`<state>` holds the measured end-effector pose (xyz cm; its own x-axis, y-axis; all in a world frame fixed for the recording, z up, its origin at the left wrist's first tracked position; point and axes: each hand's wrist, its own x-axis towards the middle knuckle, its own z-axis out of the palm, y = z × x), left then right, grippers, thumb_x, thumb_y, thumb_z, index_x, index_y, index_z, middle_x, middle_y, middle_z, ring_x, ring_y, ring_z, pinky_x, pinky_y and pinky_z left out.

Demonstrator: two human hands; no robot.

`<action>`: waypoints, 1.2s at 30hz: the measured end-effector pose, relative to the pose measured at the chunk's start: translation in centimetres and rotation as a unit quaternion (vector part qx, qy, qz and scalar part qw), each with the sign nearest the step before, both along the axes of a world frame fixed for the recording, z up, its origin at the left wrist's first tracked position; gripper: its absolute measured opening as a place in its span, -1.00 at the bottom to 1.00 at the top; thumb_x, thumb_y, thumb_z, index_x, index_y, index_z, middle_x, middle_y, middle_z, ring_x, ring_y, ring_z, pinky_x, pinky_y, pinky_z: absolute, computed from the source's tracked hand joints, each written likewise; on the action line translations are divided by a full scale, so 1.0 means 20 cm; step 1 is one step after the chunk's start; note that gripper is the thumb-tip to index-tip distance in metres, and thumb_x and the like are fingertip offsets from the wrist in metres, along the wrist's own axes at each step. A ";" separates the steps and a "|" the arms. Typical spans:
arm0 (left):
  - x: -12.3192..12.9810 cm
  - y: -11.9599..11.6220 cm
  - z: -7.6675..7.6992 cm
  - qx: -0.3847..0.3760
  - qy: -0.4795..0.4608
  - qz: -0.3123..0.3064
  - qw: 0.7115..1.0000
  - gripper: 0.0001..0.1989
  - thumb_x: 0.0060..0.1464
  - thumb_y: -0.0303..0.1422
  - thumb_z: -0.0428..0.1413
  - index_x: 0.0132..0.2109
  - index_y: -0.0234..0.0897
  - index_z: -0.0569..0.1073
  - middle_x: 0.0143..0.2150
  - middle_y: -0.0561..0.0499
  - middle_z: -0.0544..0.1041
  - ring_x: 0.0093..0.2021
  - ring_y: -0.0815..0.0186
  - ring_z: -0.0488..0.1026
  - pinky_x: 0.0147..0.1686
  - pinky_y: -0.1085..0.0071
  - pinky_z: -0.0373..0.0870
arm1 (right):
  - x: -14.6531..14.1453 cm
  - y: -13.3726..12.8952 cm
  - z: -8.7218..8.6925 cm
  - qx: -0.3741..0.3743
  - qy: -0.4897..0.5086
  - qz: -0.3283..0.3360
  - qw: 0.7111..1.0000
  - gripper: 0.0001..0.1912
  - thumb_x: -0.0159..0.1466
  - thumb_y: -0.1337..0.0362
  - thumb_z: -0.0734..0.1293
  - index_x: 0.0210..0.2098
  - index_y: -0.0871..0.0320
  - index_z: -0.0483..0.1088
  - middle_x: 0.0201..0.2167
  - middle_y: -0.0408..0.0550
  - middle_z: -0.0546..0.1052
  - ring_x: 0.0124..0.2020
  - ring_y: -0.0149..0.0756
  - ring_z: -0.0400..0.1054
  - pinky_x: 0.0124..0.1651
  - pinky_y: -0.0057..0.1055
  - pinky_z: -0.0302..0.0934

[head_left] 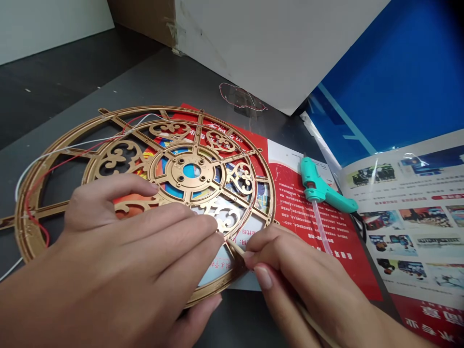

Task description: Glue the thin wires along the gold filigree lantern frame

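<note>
The gold openwork disc [174,169] lies flat on a red leaflet [311,203], which rests on a dark grey table [72,82], with part of the disc's rim reaching past the leaflet onto the table. Behind the table stand a white board [261,43] and a blue board [380,82]. To the right lies an open brochure [409,227] printed with photos. A teal glue gun [315,181] rests on the leaflet just right of the disc, with a clear glue stick [321,224] running from it toward the person. A clear plastic piece [239,96] with a red outline lies on the table beyond the leaflet. A red wire [38,193] and a white wire [61,147] run along the disc's left side, over its rim and spokes. The left hand [123,232] is gripping the disc's near edge, its fingers spread across the fretwork and the thumb lying on top. The right hand [290,270] is closed in a pinch around a thin wooden stick [311,319], whose tip touches the disc near its rim, just beside the left hand's fingertips [213,232].
</note>
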<state>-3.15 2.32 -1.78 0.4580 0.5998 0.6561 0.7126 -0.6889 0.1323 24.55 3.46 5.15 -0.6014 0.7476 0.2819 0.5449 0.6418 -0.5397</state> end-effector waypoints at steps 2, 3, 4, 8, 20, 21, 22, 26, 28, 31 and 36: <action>-0.01 0.00 0.00 0.002 0.007 0.004 1.000 -0.88 0.24 -0.06 0.33 -0.08 0.22 0.68 -0.12 0.17 0.71 0.02 -0.06 0.68 0.58 -0.26 0.35 | 0.00 -0.02 -0.01 0.006 0.007 -0.023 1.000 -0.82 0.73 0.35 0.43 0.00 -0.04 0.65 -0.10 0.00 0.87 -0.07 -0.06 0.87 0.01 -0.28 0.86; -0.01 0.00 0.00 0.005 0.011 0.007 1.000 -0.86 0.21 -0.07 0.33 -0.08 0.22 0.69 -0.11 0.16 0.70 0.01 -0.07 0.67 0.56 -0.26 0.36 | 0.00 -0.03 -0.01 0.006 0.006 -0.027 1.000 -0.83 0.73 0.33 0.44 0.01 -0.05 0.66 -0.10 0.00 0.87 -0.06 -0.05 0.87 0.01 -0.28 0.87; -0.01 0.00 0.01 0.005 0.015 0.012 1.000 -0.84 0.19 -0.06 0.33 -0.07 0.23 0.70 -0.11 0.15 0.70 0.01 -0.07 0.67 0.53 -0.26 0.37 | 0.00 -0.04 -0.01 0.009 0.006 -0.029 1.000 -0.84 0.72 0.33 0.45 0.02 -0.05 0.67 -0.10 0.00 0.87 -0.06 -0.04 0.87 0.01 -0.27 0.87; 0.02 0.01 0.04 0.013 0.022 0.018 1.000 -0.86 0.24 -0.07 0.28 -0.08 0.18 0.67 -0.17 0.17 0.72 -0.09 -0.02 0.66 0.59 -0.21 0.34 | -0.01 -0.04 0.00 0.016 0.007 -0.038 0.999 -0.85 0.71 0.34 0.48 0.02 -0.07 0.67 -0.13 -0.02 0.87 -0.09 -0.03 0.87 -0.02 -0.27 0.88; 0.01 0.01 0.02 0.005 0.016 0.018 1.000 -0.91 0.31 -0.02 0.30 -0.12 0.23 0.68 -0.15 0.21 0.77 -0.10 -0.02 0.69 0.55 -0.29 0.35 | -0.03 -0.02 -0.06 0.181 -0.129 0.040 0.974 -0.53 0.75 0.47 0.31 -0.28 0.03 0.61 -0.19 0.03 0.84 -0.29 -0.19 0.75 -0.23 -0.29 0.74; 0.01 0.00 0.01 0.002 0.014 0.019 1.000 -0.90 0.30 -0.02 0.32 -0.09 0.25 0.70 -0.13 0.22 0.78 -0.08 -0.03 0.71 0.50 -0.30 0.37 | -0.04 -0.03 -0.07 0.208 -0.141 0.043 0.967 -0.50 0.78 0.45 0.30 -0.31 0.02 0.59 -0.21 0.02 0.83 -0.31 -0.20 0.74 -0.28 -0.31 0.71; 0.00 -0.01 0.00 -0.004 0.010 0.023 1.000 -0.87 0.30 0.00 0.33 -0.05 0.27 0.71 -0.11 0.22 0.79 -0.05 -0.04 0.72 0.47 -0.31 0.39 | -0.04 -0.03 -0.08 0.232 -0.149 0.044 0.960 -0.46 0.80 0.43 0.30 -0.33 0.01 0.58 -0.25 0.01 0.81 -0.34 -0.22 0.71 -0.32 -0.32 0.68; 0.00 -0.02 -0.03 -0.031 -0.014 0.034 0.999 -0.79 0.36 0.07 0.39 0.07 0.32 0.74 -0.06 0.22 0.83 -0.07 -0.05 0.74 0.43 -0.38 0.45 | -0.05 -0.03 -0.10 0.256 -0.145 0.053 0.954 -0.49 0.79 0.39 0.39 -0.35 0.01 0.58 -0.38 -0.06 0.71 -0.44 -0.25 0.62 -0.39 -0.33 0.60; 0.00 -0.02 -0.03 -0.033 -0.015 0.031 0.999 -0.81 0.37 0.06 0.40 0.07 0.33 0.76 -0.05 0.22 0.83 -0.09 -0.06 0.73 0.46 -0.40 0.47 | -0.07 -0.02 -0.10 0.220 -0.113 0.043 0.968 -0.61 0.76 0.25 0.51 -0.27 -0.01 0.63 -0.33 -0.04 0.73 -0.38 -0.19 0.66 -0.34 -0.30 0.65; 0.00 -0.02 -0.02 -0.034 -0.014 0.029 0.999 -0.84 0.38 0.03 0.37 0.05 0.34 0.77 -0.07 0.20 0.82 -0.11 -0.07 0.72 0.47 -0.41 0.47 | -0.10 0.02 -0.09 0.155 -0.058 0.020 0.986 -0.71 0.71 -0.02 0.60 -0.10 -0.04 0.70 -0.22 0.05 0.77 -0.24 -0.03 0.74 -0.22 -0.19 0.76; -0.01 -0.03 -0.03 -0.044 -0.024 0.032 0.998 -0.78 0.41 0.05 0.33 0.13 0.34 0.74 0.02 0.23 0.86 -0.06 -0.06 0.76 0.45 -0.38 0.49 | -0.13 0.07 -0.06 0.113 -0.027 0.017 0.993 -0.70 0.70 -0.09 0.58 0.00 -0.02 0.71 -0.11 0.12 0.80 -0.13 0.01 0.78 -0.10 -0.16 0.81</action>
<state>-3.40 1.68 -2.43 0.3854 0.6832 0.6202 0.7463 -0.6261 0.2259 21.90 4.77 3.86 -0.6442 0.6475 0.4072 0.5448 0.7621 -0.3499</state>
